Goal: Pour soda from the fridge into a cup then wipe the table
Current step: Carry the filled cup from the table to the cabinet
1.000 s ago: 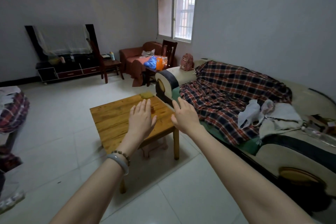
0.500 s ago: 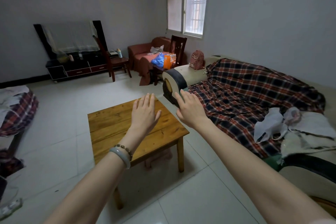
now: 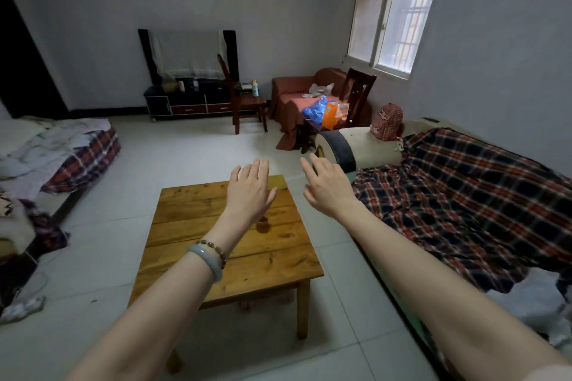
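A person's bare arms reach forward toward a low square table of yellow-brown wooden planks [image 3: 192, 210]. The left hand [image 3: 247, 192] hovers above the tabletop and the right hand [image 3: 328, 192] just past its right edge. Both have fingers straight and spread and grasp nothing, probably because no step has started. A small brown cup [image 3: 263, 225] stands mid-table, partly hidden under the left hand, seemingly placed ready for pouring. No fridge or soda is in view. A plaid-covered sofa [image 3: 464, 195] sits beside the table.
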### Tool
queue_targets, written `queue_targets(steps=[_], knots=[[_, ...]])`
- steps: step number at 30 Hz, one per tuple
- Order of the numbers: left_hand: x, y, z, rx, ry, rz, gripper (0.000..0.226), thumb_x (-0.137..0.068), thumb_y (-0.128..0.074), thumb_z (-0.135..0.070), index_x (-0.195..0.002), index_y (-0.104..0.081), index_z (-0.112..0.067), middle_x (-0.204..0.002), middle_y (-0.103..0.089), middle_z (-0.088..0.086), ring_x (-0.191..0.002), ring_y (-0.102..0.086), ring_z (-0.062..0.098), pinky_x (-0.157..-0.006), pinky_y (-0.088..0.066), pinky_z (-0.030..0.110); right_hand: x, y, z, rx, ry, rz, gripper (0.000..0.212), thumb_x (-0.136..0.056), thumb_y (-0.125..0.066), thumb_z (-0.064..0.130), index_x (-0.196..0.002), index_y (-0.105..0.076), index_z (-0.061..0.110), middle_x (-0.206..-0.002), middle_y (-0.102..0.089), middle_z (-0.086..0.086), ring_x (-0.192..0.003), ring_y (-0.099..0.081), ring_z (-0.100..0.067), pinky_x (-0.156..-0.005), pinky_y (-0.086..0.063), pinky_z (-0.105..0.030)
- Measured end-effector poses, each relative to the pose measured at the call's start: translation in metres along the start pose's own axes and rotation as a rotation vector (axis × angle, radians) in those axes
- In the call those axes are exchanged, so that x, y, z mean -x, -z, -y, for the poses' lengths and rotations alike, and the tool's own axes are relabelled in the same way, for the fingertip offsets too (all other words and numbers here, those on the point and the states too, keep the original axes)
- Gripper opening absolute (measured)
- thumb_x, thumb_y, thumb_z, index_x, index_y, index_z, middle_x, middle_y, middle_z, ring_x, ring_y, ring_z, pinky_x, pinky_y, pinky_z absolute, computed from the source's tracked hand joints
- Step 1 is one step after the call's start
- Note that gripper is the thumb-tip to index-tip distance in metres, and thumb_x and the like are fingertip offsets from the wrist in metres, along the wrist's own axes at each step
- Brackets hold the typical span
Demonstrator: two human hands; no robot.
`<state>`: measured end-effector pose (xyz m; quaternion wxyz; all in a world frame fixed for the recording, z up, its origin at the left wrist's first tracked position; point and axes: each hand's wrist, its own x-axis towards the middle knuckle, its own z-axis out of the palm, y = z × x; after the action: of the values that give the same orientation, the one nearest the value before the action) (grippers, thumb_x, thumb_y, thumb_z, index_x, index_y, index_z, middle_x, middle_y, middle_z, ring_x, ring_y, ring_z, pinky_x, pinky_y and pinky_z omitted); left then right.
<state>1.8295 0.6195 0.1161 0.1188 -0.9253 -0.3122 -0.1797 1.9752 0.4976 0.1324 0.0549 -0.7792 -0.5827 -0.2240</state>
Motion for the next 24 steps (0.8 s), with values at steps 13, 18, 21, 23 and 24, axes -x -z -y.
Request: queue_targets(steps=[13, 18, 21, 23, 24], knots=[[-0.078, -0.074, 0.017, -0.058, 0.141, 0.1, 0.071, -0.095, -0.029, -0.054, -0.149, -0.011, -0.01, -0.153, -0.026, 0.01, -0.14, -0.028, 0.024, -0.114, -0.021, 0.041, -0.088, -0.089, -0.051, -0.058, 0.099, 0.065, 0.058, -0.081, -0.059, 0.025, -0.132, -0.046, 0.001, -0.13, -0.052, -0.023, -0.112, -0.055, -0.036, -0.084, -0.049, -0.042], [-0.128, -0.11, 0.043, -0.06, 0.173, 0.122, 0.07, -0.095, -0.033, -0.053, -0.148, -0.015, -0.01, -0.151, -0.031, 0.011, -0.136, -0.033, 0.026, -0.112, -0.025, 0.041, -0.145, -0.129, -0.055, -0.065, 0.114, 0.086, 0.056, -0.075, -0.063, 0.024, -0.125, -0.051, 0.002, -0.124, -0.056, -0.022, -0.105, -0.058, -0.035, -0.078, -0.051, -0.04], [-0.162, -0.129, 0.064, -0.069, 0.186, 0.113, 0.07, -0.095, -0.036, -0.051, -0.147, -0.019, -0.008, -0.149, -0.034, 0.012, -0.134, -0.037, 0.027, -0.11, -0.027, 0.042, -0.184, -0.15, -0.061, -0.063, 0.12, 0.075, 0.055, -0.075, -0.062, 0.023, -0.124, -0.051, 0.002, -0.123, -0.056, -0.021, -0.103, -0.058, -0.034, -0.076, -0.05, -0.039], [-0.186, -0.142, 0.079, -0.063, 0.186, 0.118, 0.069, -0.094, -0.039, -0.05, -0.146, -0.023, -0.007, -0.147, -0.038, 0.013, -0.131, -0.041, 0.028, -0.108, -0.029, 0.042, -0.212, -0.164, -0.063, -0.073, 0.117, 0.079, 0.055, -0.075, -0.06, 0.022, -0.125, -0.049, 0.002, -0.123, -0.056, -0.021, -0.102, -0.058, -0.034, -0.076, -0.05, -0.041], [-0.197, -0.149, 0.086, -0.064, 0.183, 0.123, 0.069, -0.093, -0.041, -0.05, -0.145, -0.024, -0.006, -0.145, -0.04, 0.013, -0.129, -0.043, 0.029, -0.107, -0.031, 0.043, -0.226, -0.172, -0.065, -0.079, 0.114, 0.081, 0.055, -0.076, -0.059, 0.022, -0.126, -0.049, 0.002, -0.124, -0.055, -0.021, -0.102, -0.057, -0.034, -0.076, -0.05, -0.041]])
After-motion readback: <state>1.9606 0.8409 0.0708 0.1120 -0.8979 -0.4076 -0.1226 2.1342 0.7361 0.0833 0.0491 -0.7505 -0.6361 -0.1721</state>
